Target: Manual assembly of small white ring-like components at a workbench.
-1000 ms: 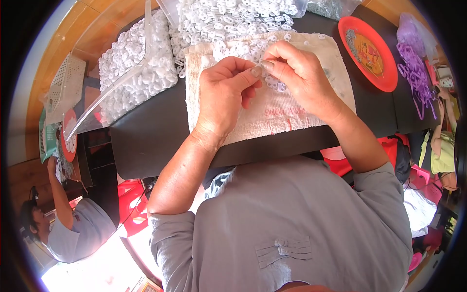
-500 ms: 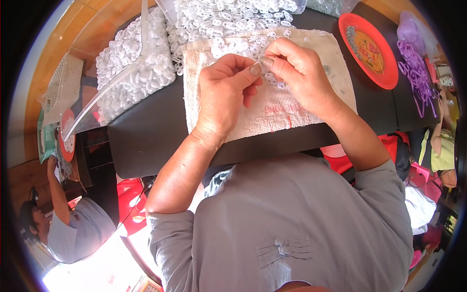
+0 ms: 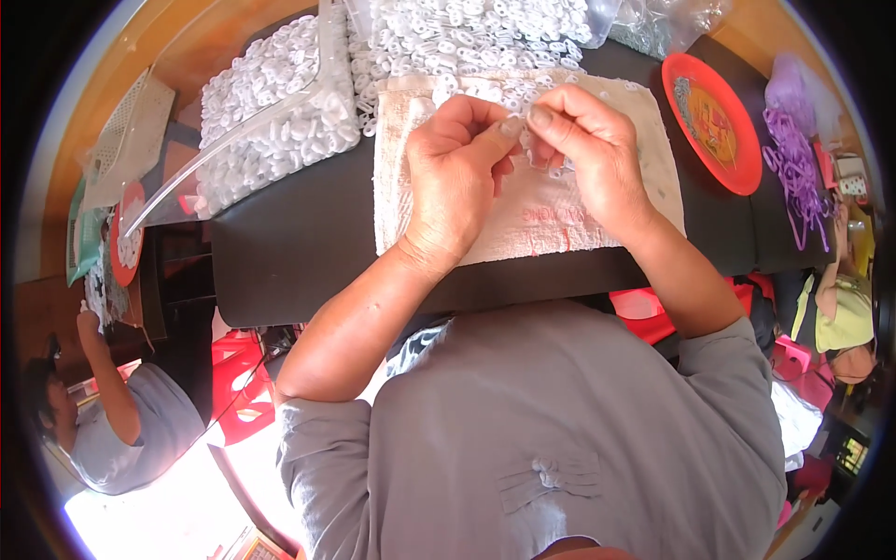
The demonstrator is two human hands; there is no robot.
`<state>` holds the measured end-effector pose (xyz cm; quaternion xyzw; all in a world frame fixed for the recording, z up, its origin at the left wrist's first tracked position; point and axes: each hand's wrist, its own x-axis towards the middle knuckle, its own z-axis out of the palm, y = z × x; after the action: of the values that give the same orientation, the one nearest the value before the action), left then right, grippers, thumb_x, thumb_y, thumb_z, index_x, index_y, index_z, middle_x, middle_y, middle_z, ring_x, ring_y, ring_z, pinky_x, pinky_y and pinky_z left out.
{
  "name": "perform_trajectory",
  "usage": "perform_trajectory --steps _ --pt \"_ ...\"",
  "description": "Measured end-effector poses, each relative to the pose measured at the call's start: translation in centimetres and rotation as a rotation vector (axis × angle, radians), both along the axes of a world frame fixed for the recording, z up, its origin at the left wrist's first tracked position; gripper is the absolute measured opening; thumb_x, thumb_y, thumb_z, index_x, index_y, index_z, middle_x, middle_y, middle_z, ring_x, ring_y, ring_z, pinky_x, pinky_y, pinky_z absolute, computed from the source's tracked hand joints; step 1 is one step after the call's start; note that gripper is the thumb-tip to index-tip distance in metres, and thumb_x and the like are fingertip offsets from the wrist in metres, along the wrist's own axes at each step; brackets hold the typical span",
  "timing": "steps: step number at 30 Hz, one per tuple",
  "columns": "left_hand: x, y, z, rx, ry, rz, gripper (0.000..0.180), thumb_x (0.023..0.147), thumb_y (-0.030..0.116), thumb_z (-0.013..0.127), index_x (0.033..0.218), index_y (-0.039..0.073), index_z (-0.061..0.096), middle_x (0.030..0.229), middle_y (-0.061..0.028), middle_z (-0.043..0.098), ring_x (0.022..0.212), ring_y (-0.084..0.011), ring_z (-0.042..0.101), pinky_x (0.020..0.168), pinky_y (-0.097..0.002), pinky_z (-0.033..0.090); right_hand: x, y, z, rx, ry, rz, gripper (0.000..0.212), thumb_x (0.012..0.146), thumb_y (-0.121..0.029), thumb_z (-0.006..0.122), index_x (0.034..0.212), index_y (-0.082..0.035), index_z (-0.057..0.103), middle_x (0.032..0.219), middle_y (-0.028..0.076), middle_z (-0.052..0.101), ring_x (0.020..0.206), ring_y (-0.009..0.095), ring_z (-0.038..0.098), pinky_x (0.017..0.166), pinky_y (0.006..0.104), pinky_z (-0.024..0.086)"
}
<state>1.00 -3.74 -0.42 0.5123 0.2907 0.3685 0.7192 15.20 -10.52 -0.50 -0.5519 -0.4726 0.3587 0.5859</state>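
Over a cream towel (image 3: 546, 245), my two hands meet with their thumb tips almost touching. My left hand (image 3: 457, 168) is closed in a pinch of thumb and fingers. Opposite it, my right hand (image 3: 597, 149) is pinched too, thumb against forefinger. Whatever lies between the fingertips is too small and covered to name. Small white plastic pieces with holes (image 3: 513, 91) lie scattered on the towel just beyond and beneath my fingers.
A clear bin of white pieces (image 3: 271, 140) stands at left, with a larger heap (image 3: 467, 37) behind the towel. To the right are a red plate (image 3: 744, 175) with small metal bits and purple cord (image 3: 798, 154). Another person (image 3: 140, 425) sits at far left.
The whole view has shifted a little, so towel and bin appear further right. My hands stay pinched together over the towel. The person at left has moved an arm.
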Motion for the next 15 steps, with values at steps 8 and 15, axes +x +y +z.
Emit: perform_trajectory --steps 8,15 --pt "-1.5 1.9 1.3 0.242 -0.324 0.362 0.005 0.092 0.005 0.063 0.091 0.001 0.06 0.073 -0.0061 0.065 0.059 -0.0073 0.055 0.048 -0.0198 0.042 1.3 1.7 1.3 0.028 -0.37 0.009 0.007 0.091 -0.009 0.062 0.092 -0.002 0.063 0.075 0.0 0.061 0.069 0.007 0.054 0.064 0.025 0.043" --pt "-1.7 2.3 1.5 0.256 -0.412 0.412 0.005 0.091 0.004 0.063 0.09 -0.001 0.06 0.071 -0.0064 0.063 0.058 -0.0082 0.054 0.048 -0.0205 0.041 0.0 7.5 1.1 0.284 -1.234 0.002 0.007 0.086 -0.011 0.063 0.093 -0.01 0.064 0.089 0.01 0.066 0.079 0.031 0.065 0.069 0.0401 0.051"
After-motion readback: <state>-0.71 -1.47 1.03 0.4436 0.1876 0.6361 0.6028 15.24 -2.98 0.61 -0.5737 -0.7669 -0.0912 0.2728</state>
